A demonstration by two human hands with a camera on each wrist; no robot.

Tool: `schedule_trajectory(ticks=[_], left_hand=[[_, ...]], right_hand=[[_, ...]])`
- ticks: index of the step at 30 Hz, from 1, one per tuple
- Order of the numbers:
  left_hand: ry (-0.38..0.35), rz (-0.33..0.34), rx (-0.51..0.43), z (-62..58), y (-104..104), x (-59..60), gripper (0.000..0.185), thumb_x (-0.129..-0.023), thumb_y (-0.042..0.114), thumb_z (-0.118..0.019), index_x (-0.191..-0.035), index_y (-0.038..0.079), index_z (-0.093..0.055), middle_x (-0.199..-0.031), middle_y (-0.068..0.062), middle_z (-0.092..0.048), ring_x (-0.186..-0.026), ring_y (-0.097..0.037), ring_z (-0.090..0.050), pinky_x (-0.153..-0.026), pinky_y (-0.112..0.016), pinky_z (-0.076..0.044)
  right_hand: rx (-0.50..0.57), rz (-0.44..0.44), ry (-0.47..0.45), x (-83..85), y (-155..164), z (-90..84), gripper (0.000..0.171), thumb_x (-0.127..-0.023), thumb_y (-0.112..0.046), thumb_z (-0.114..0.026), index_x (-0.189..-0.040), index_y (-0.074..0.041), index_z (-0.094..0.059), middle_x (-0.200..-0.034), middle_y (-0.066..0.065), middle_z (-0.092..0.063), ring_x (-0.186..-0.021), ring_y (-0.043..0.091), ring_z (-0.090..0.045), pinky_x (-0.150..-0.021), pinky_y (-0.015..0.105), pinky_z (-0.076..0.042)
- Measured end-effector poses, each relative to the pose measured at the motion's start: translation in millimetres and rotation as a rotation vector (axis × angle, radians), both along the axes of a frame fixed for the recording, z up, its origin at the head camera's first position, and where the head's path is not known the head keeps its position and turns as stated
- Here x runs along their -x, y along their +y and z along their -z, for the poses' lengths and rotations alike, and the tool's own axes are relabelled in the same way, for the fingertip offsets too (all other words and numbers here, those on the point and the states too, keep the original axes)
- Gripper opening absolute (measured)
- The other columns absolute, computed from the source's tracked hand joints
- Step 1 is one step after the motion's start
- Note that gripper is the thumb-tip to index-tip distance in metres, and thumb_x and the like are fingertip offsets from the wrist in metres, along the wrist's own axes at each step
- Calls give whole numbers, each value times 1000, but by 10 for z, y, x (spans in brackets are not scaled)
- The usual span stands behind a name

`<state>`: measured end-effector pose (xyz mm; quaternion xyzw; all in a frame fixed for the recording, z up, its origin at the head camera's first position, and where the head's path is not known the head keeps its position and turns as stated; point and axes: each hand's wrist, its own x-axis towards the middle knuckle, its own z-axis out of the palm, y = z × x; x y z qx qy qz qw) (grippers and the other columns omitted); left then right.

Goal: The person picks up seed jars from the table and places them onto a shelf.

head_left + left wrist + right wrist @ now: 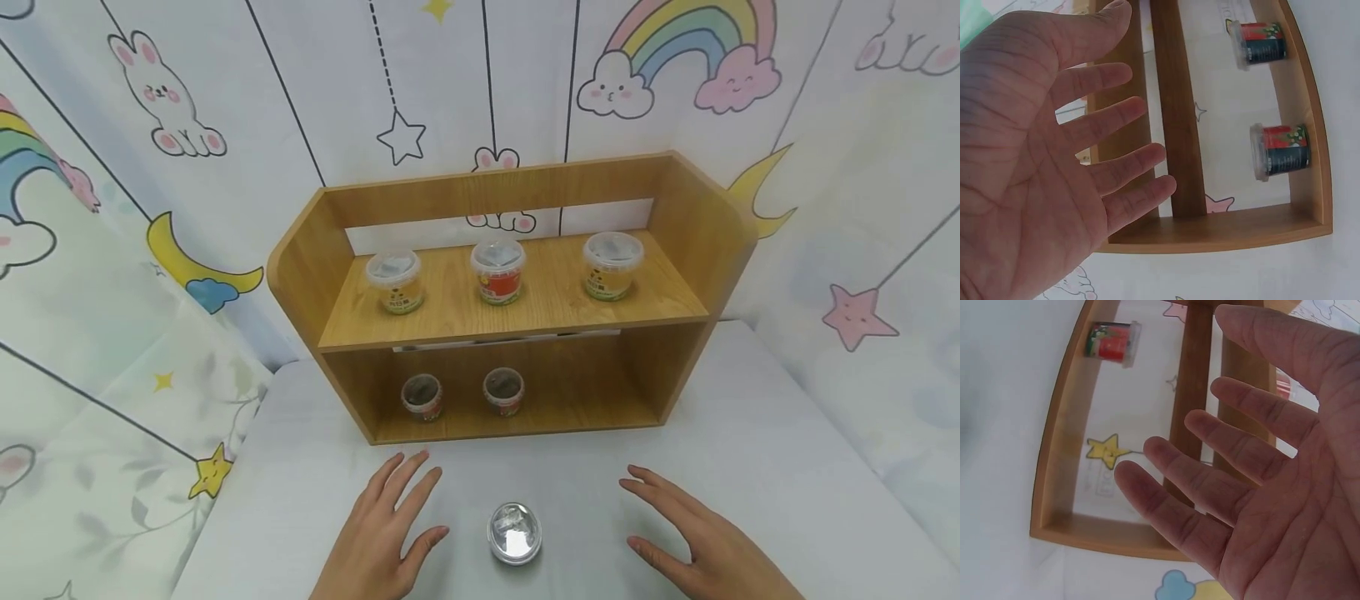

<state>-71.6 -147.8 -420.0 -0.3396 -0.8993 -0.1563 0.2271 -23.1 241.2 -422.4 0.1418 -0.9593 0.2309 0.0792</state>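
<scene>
Nearest me, my left hand (pixel 386 533) lies at 7 o'clock and my right hand (pixel 693 542) at 5 o'clock, both flat over the desk (pixel 787 467) with fingers spread, holding nothing. Between them at 6 o'clock stands a clear-lidded cup (pixel 514 533), just beside the left thumb, untouched. Further off at 12 o'clock sits a wooden shelf (pixel 690 217): 2 dark cups (pixel 422 396) on its lower level, 3 lidded cups (pixel 497 271) along the upper board. Cartoon wallpaper (pixel 150 167) stands behind.
</scene>
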Motion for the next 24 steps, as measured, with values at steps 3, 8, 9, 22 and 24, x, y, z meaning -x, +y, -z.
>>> schedule_trajectory(ticks=[3,8,9,22,24], left_hand=[[-21,-30,6,41,-27,-32,57,-93,48,-64,-137,13,-57,-146,-8,-48,-129,-37,-45,-93,-54,-48],[-85,-94,11,59,-52,-82,63,-83,41,-78,-136,16,-58,-146,-5,-48,-128,-37,-46,-91,-55,-49],[-93,-101,13,60,-52,-90,64,-81,40,-80,-136,16,-58,-145,-5,-48,-128,-37,-47,-91,-55,-49],[-92,-81,7,93,-32,-107,62,-82,41,-78,-136,16,-58,-146,-4,-48,-127,-35,-48,-90,-54,-50],[-102,-94,10,86,-34,-108,63,-81,40,-79,-136,17,-59,-145,-4,-48,-127,-34,-47,-90,-54,-50]], right_hand=[[5,-1,0,0,-2,-1,58,-85,-54,-71,-137,-34,-55,-143,-12,-50,-123,14,-56,-86,38,-55],[-5,1,10,2,4,2,58,-86,-53,-71,-138,-33,-55,-143,-10,-50,-123,15,-56,-86,39,-55],[-9,2,12,3,6,2,58,-86,-53,-71,-138,-33,-55,-143,-10,-51,-123,15,-56,-86,40,-55],[-24,-3,18,40,9,-26,58,-85,-53,-72,-137,-35,-55,-143,-11,-50,-125,13,-53,-88,40,-55],[-22,2,-12,51,-3,-39,58,-85,-56,-70,-137,-36,-55,-143,-11,-50,-125,14,-53,-88,40,-54]])
